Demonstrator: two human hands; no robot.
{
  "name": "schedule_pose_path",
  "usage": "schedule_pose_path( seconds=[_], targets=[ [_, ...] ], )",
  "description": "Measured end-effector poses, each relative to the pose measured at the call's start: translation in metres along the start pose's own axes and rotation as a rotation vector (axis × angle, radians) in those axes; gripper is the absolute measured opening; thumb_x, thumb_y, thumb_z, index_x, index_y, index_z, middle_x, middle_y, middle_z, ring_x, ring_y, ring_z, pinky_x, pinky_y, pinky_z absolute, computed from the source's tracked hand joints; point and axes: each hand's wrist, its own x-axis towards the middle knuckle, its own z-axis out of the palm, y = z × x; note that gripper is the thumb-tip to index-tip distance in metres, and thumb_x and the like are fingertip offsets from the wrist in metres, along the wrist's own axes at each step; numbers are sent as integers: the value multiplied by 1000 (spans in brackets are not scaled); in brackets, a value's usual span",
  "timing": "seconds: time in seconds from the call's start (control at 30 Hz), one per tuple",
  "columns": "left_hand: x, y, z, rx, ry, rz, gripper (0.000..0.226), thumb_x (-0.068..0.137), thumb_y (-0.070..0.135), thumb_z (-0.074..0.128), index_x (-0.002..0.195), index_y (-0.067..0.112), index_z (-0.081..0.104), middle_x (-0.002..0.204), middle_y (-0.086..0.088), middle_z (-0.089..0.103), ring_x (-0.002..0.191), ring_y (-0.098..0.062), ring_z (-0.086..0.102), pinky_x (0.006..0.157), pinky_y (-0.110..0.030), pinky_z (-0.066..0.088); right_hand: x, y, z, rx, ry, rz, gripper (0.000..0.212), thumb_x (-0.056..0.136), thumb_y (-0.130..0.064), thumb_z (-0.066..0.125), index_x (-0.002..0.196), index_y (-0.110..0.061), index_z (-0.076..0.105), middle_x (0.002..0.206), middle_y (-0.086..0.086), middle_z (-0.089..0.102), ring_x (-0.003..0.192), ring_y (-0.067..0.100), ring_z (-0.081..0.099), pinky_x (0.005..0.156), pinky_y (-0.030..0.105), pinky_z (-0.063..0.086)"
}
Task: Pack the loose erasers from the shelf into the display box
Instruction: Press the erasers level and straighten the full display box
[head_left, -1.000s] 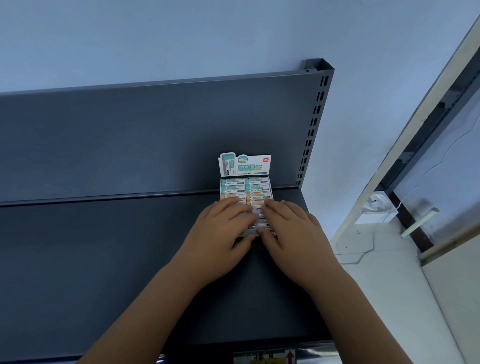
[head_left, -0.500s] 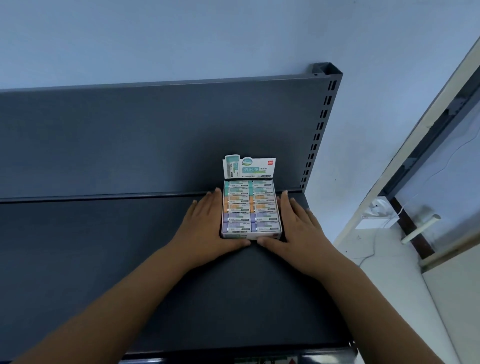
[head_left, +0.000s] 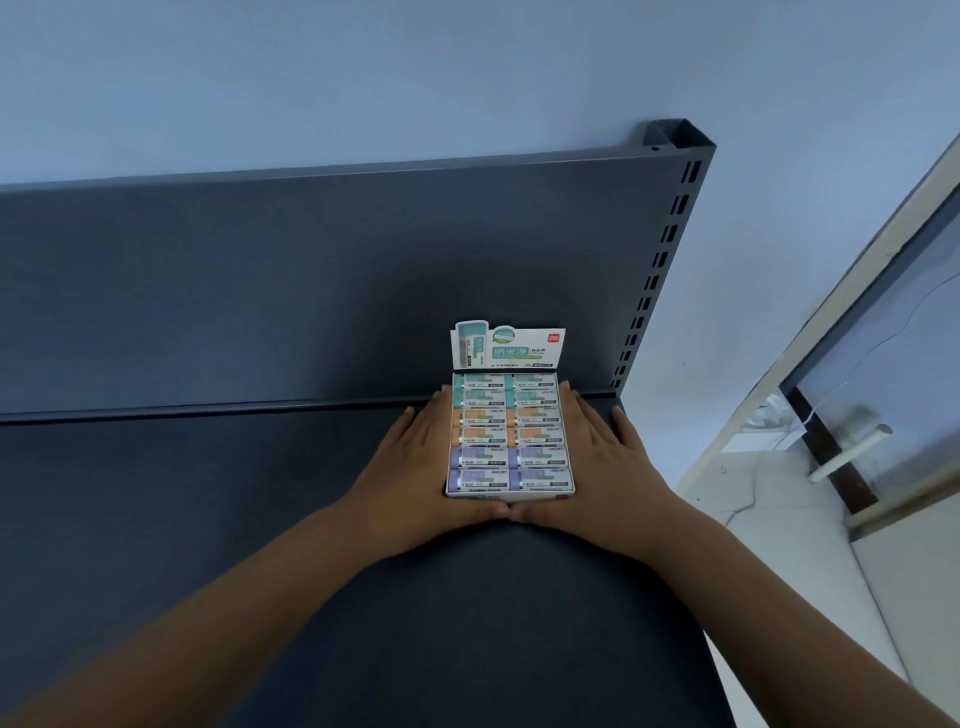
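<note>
Shelf (head_left: 208, 519) of dark grey metal, seen from above, spanning the view from the left edge to a slotted upright (head_left: 670, 218) at the right. A matching grey back panel (head_left: 311, 286) rises behind it, and a pale blue wall (head_left: 363, 78) fills the area above. To the right of the unit lie a light floor (head_left: 769, 519) and a dark-framed glass panel (head_left: 883, 291) with a pale border.

The display box (head_left: 483, 495) stands on the shelf near its right end, just in front of the back panel, with its printed header card (head_left: 506, 348) upright at the rear. The erasers (head_left: 511, 431) lie packed inside in 2 columns of 6 rows: 2 teal rows at the back, 2 orange rows in the middle, 2 purple rows at the front.

The left hand (head_left: 415, 478) lies flat against the left wall of the box and the right hand (head_left: 608, 467) flat against the right wall. The fingers of both are straight and point toward the back panel, gripping nothing. The 2 thumbs run along the front wall, and their tips meet at its centre. Both forearms reach in from the lower corners of the view.
</note>
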Motion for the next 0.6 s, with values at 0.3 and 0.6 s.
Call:
schedule_pose_path(
  seconds=[0.3,0.6],
  targets=[
    [-5,10,-4,34,21,54,106,71,85,55,134,66,-27,161,25,14,147,7,5,123,-29,-2,0,2,-2,30,0,-27,108,73,-97,34,154,-46,-18,167,-19,-10,152,4,-13,125,51,-4],
    [-4,49,-1,-1151,164,-254,52,105,54,31,141,23,53,131,1,67,120,-18,65,102,-39,53,-4,-32,-17,1339,84,45,63,97,-10,62,150,-24,31,140,3,59,122,20,63,96,39,55]
  ],
)
